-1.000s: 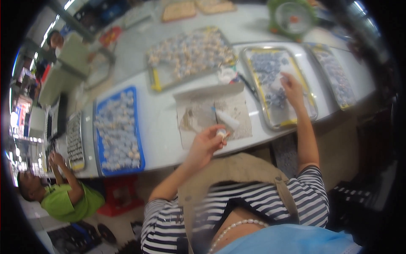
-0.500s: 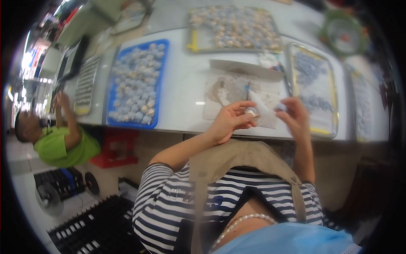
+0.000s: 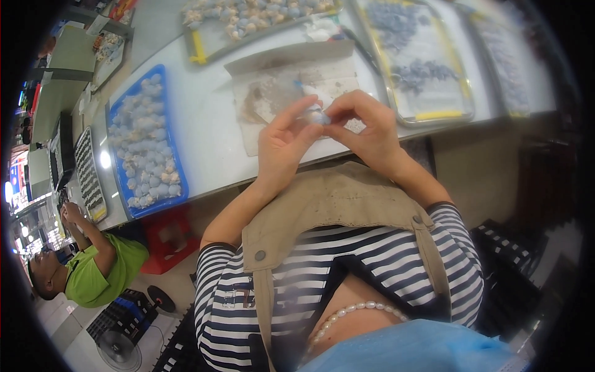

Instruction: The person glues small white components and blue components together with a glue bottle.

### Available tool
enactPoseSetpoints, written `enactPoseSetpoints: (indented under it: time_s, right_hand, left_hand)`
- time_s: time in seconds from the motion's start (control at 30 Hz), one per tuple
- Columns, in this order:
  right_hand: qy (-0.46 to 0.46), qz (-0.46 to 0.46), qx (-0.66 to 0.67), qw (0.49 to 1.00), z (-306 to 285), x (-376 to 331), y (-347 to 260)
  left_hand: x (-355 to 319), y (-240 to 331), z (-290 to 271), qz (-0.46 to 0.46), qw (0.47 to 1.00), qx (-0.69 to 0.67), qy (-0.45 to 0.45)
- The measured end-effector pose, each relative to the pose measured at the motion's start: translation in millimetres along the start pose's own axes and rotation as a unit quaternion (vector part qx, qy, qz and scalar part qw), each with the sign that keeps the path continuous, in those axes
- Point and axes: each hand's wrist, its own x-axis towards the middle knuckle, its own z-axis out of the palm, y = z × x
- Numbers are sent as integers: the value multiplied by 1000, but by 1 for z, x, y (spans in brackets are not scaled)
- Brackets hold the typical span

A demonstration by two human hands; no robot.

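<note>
In front of my apron, both hands meet over the near edge of a piece of cardboard. My left hand (image 3: 282,144) pinches a small rounded pale blue-and-white piece (image 3: 316,115) between thumb and fingers. From the other side, my right hand (image 3: 370,127) brings its thumb and forefinger together against that same piece. Fingers partly cover it, and blur hides where one part meets another. Beneath and beyond the hands lies the stained cardboard (image 3: 248,67), its far flap raised, with a blue-tipped thing (image 3: 298,83) on it.
A blue tray (image 3: 162,93) of similar rounded pieces stands left. Beyond the cardboard is a yellow-taped tray (image 3: 198,48) full of them. Another taped tray (image 3: 437,116) on the right holds small grey-blue parts. A co-worker in a green shirt (image 3: 102,273) sits far left, by a red stool (image 3: 170,239).
My right hand has moved left, carrying a small bluish part to the piece in my left hand. The view has turned and shifted, so the trays sit further left.
</note>
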Motion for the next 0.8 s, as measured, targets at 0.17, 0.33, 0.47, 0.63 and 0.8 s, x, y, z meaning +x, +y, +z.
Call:
enactPoseSetpoints:
  time_s: [0.17, 0.33, 0.47, 0.63, 0.8]
  right_hand:
    - [4, -38, -27, 999, 4, -4, -4]
    - [21, -35, -16, 999, 9, -12, -2]
    - [32, -44, -26, 998, 10, -13, -1]
    - [72, -116, -44, 990, 13, -12, 5]
    - [83, -122, -45, 988, 13, -13, 4]
  left_hand:
    - [-5, 1, 1, 22, 998, 52, 8]
    - [-9, 1, 5, 39, 997, 53, 32]
    - [-8, -1, 2, 57, 995, 73, 24]
    - [-6, -4, 1, 65, 994, 77, 33]
    - [-8, -6, 0, 65, 991, 116, 31]
